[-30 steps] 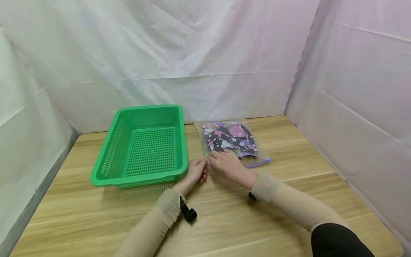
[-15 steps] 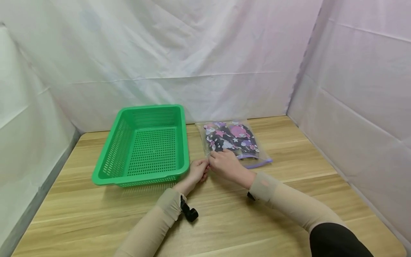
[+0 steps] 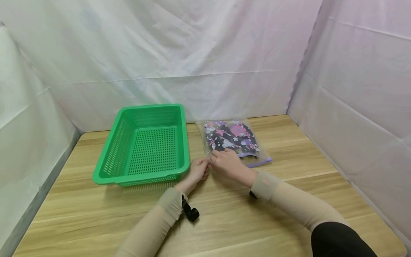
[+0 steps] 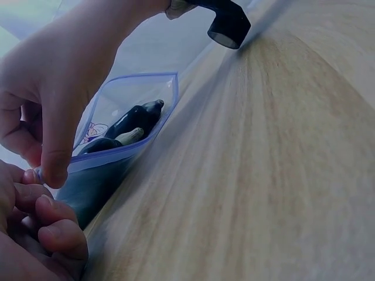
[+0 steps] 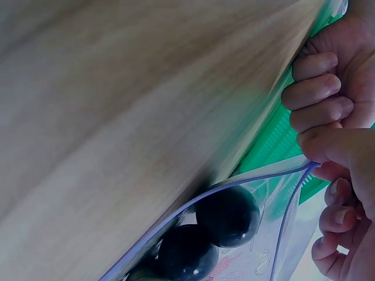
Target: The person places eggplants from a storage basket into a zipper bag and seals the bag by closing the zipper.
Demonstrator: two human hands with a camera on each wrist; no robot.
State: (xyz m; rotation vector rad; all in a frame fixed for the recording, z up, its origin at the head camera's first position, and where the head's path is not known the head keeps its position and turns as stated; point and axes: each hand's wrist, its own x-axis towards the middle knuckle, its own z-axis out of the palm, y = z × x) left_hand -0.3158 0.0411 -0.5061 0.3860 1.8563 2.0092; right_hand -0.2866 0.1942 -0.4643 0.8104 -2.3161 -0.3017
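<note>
A clear zip bag (image 3: 200, 137) with a cartoon print lies flat at the back of the table, its purple zip edge (image 3: 261, 163) facing me. Inside it are several dark eggplants (image 4: 137, 119), stems showing in the left wrist view and round glossy ends (image 5: 227, 216) in the right wrist view. My left hand (image 3: 195, 170) pinches the bag's left zip corner, its other fingers curled. Right beside it, my right hand (image 3: 227, 165) pinches the zip at the same corner between thumb and forefinger. Away from that corner, the bag's mouth gapes. The fingers partly hide the pinched corner.
A green plastic basket (image 3: 185, 142) with a slatted floor stands left of the bag, close by my left hand. White cloth (image 3: 167, 50) hangs behind and along both sides of the wooden table (image 3: 224, 228).
Both hands stay at the bag's left corner, with only slight finger shifts. The bag and basket keep their places; the head view has shifted a little.
</note>
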